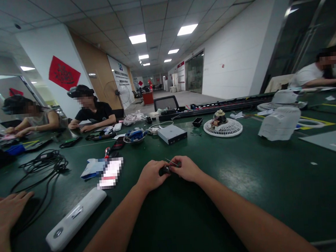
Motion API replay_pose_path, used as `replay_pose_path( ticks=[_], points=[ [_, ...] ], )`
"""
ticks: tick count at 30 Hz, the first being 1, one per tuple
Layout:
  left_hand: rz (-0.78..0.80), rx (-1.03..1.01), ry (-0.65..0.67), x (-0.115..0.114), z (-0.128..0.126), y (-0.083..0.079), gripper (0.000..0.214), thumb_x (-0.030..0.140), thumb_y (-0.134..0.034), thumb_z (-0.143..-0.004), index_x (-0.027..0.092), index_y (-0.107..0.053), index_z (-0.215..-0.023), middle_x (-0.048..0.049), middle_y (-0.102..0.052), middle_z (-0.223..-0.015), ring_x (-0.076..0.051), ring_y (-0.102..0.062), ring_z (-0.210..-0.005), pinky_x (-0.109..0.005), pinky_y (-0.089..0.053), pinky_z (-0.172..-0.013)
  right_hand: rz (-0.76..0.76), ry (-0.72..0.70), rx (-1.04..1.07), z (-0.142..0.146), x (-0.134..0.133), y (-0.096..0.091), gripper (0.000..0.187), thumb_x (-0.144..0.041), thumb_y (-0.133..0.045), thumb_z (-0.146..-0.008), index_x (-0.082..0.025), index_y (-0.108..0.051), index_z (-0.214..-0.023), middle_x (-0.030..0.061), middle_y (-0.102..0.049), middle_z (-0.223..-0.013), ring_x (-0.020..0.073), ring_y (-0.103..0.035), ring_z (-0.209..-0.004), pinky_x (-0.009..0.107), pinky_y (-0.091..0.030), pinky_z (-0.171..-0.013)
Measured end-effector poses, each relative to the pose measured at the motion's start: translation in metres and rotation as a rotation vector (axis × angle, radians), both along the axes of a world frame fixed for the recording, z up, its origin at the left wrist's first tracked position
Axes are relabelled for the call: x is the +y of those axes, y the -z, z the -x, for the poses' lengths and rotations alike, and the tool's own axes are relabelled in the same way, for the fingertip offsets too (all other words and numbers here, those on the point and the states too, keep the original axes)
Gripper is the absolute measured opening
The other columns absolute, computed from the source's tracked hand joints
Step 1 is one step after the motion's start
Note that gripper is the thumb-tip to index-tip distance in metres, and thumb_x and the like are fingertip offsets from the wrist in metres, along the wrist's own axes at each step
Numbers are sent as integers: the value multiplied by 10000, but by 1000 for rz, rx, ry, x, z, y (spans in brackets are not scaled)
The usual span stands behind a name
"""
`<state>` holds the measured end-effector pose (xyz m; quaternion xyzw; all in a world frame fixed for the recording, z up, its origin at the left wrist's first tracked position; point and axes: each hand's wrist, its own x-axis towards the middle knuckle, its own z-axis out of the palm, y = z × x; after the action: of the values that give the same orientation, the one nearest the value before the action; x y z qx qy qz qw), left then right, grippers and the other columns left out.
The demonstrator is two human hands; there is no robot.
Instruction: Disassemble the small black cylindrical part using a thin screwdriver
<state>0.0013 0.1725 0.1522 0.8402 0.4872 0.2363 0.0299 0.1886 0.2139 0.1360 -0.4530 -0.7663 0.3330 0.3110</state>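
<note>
Both my hands meet above the green table, close together. My left hand (152,176) is closed round a small dark rounded part (167,169), whose exact kind I cannot make out. Pressed up against its right side is my right hand (187,169), fingers pinched. A thin metal rod (170,162) sticks out from those fingers, slanting up to the left over the part. Whether rod and part touch is too small to tell. Ahead of my hands lies a silver box-shaped drive (172,134).
A white power strip (76,218), a phone (110,173) and black cables (48,165) lie left, beside another person's hand (9,214). A white fan grille (223,127) and a white plastic housing (280,123) stand right. Other people sit around the table.
</note>
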Motion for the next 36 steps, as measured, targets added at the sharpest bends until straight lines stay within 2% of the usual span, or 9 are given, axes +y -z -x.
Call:
replay_pose_path(
  ticks=[9, 13, 18, 26, 36],
  points=[
    [-45, 111, 16, 2, -2, -2, 289, 247, -670, -802, 213, -614, -1083, -66, -680, -1041, -241, -612, -960, -357, -460, -854, -187, -11, -99, -1, -2, -12, 136, -266, -685, -709, -185, -692, -818, 3, -691, -761, 145, -595, -670, 244, -408, -595],
    [-58, 164, 8, 3, -3, -5, 277, 256, -660, -797, 184, -612, -1060, -81, -685, -1037, -257, -613, -938, -370, -464, -840, -215, -12, -145, 1, -2, -16, 125, -253, -665, -721, -191, -692, -826, 17, -701, -788, 160, -609, -708, 253, -412, -626],
    [-72, 192, 39, 1, -7, -10, 302, 224, -636, -786, 171, -597, -1080, -90, -675, -1085, -255, -619, -967, -379, -445, -897, -253, -46, -154, 4, 3, -14, 177, -238, -643, -736, -184, -701, -894, 38, -719, -862, 182, -638, -787, 267, -442, -707],
    [-104, 158, 65, 7, -4, -3, 330, 236, -634, -802, 179, -605, -1126, -87, -660, -1186, -259, -611, -1050, -390, -438, -935, -251, -38, -172, 2, 5, -14, 218, -236, -635, -745, -182, -712, -942, 56, -732, -907, 197, -662, -821, 275, -465, -721],
    [-79, 92, 76, 15, 2, 6, 329, 261, -640, -819, 192, -603, -1138, -75, -647, -1209, -247, -589, -1068, -391, -424, -967, -205, -39, -146, 1, 7, -16, 255, -180, -619, -746, -176, -720, -980, 55, -736, -964, 191, -662, -877, 270, -479, -771]
  ],
)
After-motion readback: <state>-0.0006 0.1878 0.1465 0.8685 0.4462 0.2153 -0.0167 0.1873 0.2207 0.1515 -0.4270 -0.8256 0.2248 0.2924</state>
